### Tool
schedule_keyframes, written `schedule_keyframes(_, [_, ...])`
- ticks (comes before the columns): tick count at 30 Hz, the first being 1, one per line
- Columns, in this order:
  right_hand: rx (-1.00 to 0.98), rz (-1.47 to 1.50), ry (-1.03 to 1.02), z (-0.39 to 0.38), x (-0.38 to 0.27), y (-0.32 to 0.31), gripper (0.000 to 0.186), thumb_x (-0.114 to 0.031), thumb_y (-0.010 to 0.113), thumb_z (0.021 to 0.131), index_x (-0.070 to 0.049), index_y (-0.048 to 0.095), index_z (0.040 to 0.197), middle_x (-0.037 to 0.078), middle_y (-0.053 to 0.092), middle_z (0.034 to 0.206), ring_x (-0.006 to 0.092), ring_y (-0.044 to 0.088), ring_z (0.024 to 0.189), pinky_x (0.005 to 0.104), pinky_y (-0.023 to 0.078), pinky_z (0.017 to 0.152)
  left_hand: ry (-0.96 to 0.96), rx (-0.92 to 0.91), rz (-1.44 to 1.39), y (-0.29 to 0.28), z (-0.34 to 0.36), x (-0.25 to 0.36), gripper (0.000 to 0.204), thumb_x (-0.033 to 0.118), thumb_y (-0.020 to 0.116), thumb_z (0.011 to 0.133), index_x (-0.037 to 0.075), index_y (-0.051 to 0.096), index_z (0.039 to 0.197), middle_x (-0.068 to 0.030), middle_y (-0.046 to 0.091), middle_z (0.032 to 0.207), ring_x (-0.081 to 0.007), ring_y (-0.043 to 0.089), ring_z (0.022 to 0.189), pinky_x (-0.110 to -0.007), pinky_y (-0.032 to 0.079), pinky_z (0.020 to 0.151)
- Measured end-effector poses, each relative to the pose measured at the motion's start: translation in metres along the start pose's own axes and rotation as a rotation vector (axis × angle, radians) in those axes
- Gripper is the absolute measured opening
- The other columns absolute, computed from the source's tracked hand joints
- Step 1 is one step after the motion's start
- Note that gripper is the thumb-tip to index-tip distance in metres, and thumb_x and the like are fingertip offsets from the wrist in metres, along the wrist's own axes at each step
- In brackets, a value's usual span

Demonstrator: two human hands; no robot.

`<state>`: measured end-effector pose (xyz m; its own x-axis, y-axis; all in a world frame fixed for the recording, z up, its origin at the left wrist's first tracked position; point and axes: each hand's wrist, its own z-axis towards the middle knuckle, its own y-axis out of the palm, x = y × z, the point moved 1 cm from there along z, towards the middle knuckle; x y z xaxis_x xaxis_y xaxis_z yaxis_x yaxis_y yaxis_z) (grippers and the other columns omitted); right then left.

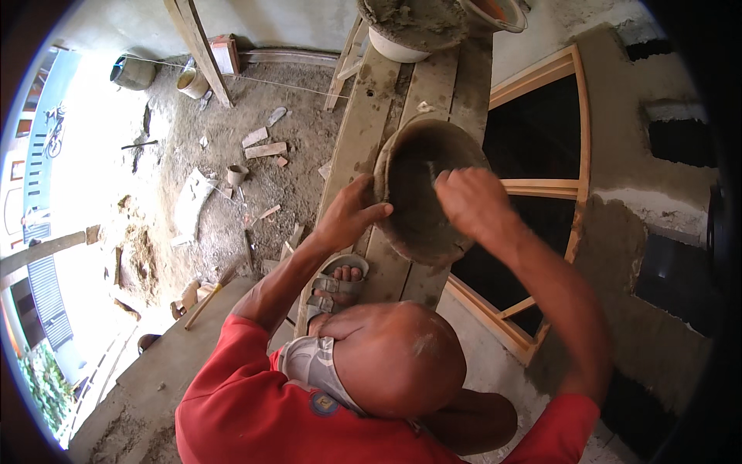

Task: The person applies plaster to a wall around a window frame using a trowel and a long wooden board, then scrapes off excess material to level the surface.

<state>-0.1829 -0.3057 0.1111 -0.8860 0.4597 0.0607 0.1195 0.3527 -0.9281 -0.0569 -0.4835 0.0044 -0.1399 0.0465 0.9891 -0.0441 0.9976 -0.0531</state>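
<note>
A round, mortar-smeared bucket (pixel 382 164) stands on the planks, tilted a little, its dark inside coated with grey residue. My left hand (pixel 352 214) grips the near-left rim, thumb over the edge and fingers around the outside. Over the bucket's right side, my right hand (pixel 473 199) is closed and slightly blurred. A short thin piece shows beside its fingers, but I cannot make out what it holds. Past the bucket, a white tub (pixel 396 49) heaped with wet grey mortar (pixel 421 22) sits on the same planks.
I crouch on a raised plank platform (pixel 362 127); my sandalled foot (pixel 344 278) is near its left edge. On the right is a wooden window frame (pixel 581 131) in a rough wall. Broken bricks (pixel 265 150), a small cup (pixel 236 175) and buckets (pixel 191 83) lie on the dirt floor below left.
</note>
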Motion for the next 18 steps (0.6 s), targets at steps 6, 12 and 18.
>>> schedule_keyframes(6, [-0.163,-0.092,-0.06,-0.045,-0.019,0.021,0.008,-0.01,0.06,0.081,-0.007,0.067,0.085,0.011,0.071,0.075,0.0252,0.072,0.072,0.0341,0.057,0.062,-0.115,-0.063,-0.053,-0.01,0.004,0.013,0.037,0.011,0.07,0.088,-0.006,0.05,0.114,-0.009,0.06,0.084,-0.0158,0.06,0.073,-0.031,0.051,0.063])
schedule_keyframes(12, [0.156,-0.319,-0.098,-0.065,0.016,-0.056,0.008,-0.012,0.061,0.081,-0.007,0.065,0.086,0.01,0.069,0.075,0.0261,0.069,0.071,0.0343,0.055,0.066,0.012,0.005,-0.183,0.0,0.006,-0.007,0.038,0.011,0.07,0.088,-0.008,0.049,0.113,-0.0108,0.061,0.08,-0.017,0.063,0.07,-0.032,0.053,0.062])
schedule_keyframes(18, [-0.007,-0.359,0.207,-0.01,0.024,-0.01,0.007,-0.011,0.063,0.08,-0.008,0.068,0.082,0.01,0.07,0.079,0.027,0.07,0.076,0.0358,0.056,0.069,-0.011,0.037,-0.11,0.013,0.007,-0.003,0.04,0.012,0.071,0.087,-0.011,0.047,0.11,-0.0124,0.061,0.072,-0.0184,0.064,0.064,-0.033,0.051,0.057])
